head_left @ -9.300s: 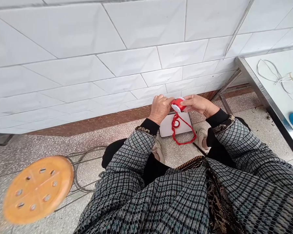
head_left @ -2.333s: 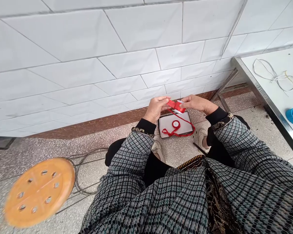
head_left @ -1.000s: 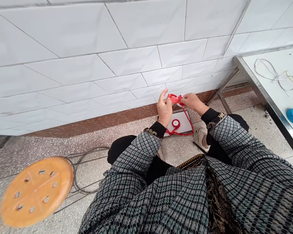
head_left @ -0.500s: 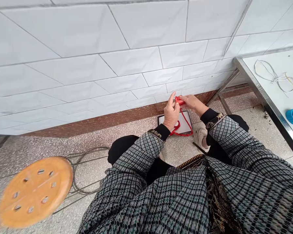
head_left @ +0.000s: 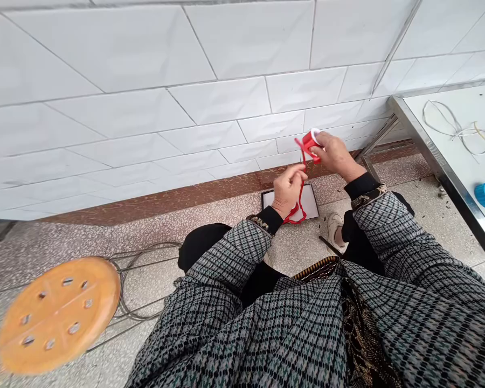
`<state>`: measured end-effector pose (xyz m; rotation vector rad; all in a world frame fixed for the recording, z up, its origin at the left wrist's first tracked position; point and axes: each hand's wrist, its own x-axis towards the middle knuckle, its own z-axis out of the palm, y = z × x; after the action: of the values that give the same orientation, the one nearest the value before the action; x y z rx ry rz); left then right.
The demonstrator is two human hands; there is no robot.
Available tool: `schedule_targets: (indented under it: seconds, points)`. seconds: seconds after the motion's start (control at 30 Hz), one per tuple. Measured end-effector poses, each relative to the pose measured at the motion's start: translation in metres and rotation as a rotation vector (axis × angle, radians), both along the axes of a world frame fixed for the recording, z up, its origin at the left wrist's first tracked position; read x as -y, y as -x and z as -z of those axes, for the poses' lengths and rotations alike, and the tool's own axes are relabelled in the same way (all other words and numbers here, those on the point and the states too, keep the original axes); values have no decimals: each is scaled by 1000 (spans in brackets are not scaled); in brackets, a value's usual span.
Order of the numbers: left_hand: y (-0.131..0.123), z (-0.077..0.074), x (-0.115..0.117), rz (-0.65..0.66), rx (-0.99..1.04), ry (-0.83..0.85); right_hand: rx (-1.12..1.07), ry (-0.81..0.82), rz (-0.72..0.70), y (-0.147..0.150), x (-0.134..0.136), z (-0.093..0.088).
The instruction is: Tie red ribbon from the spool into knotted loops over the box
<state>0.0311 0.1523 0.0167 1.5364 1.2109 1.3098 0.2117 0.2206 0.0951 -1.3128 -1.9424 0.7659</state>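
Red cord (head_left: 300, 197) is pinched in the left of the two hands (head_left: 288, 189) in the head view, trailing down to a dark-edged white board (head_left: 312, 203) on the floor (head_left: 293, 250). The right hand (head_left: 336, 155) grips a red ribbon spool (head_left: 310, 140) just beside the cord's upper end.

An 8-holed orange stool (head_left: 59, 315) is at left; a white table (head_left: 475, 164) at right bears thin cables (head_left: 461, 132).
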Motion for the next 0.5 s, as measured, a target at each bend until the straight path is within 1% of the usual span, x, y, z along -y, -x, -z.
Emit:
schedule_targets:
  seconds: [0.03,0.07,0.1,0.13,0.17,0.2,0.27,0.3,0.33,0.4,0.43,0.47,0.5]
  points:
    - [5,-1,-8,-84,30,-7,-28,32,-164,-3,3,-8]
    - [10,-3,-16,-135,61,-1,-62,90,-314,-5,7,-14]
    - [14,-4,-24,-123,85,27,-104,145,-426,-6,11,-20]
    - [19,-4,-30,-43,107,81,-148,187,-496,-7,13,-24]
    - [23,-5,-34,94,131,155,-194,213,-522,-7,15,-26]
    - [25,-4,-37,275,151,245,-241,217,-511,-8,16,-27]
    - [28,-4,-36,658,157,408,-328,189,-431,-10,13,-24]
    - [28,-3,-34,818,126,462,-372,165,-380,-12,10,-22]
    - [27,-1,-32,945,66,496,-420,139,-326,-14,7,-19]
    - [23,3,-24,1135,-121,514,-535,79,-182,-21,-1,-14]
    - [20,7,-20,1219,-226,512,-600,44,-85,-25,-6,-12]
    - [18,11,-15,1266,-330,495,-664,6,23,-30,-11,-10]
    - [16,16,-10,1271,-431,474,-719,-31,133,-36,-16,-9]
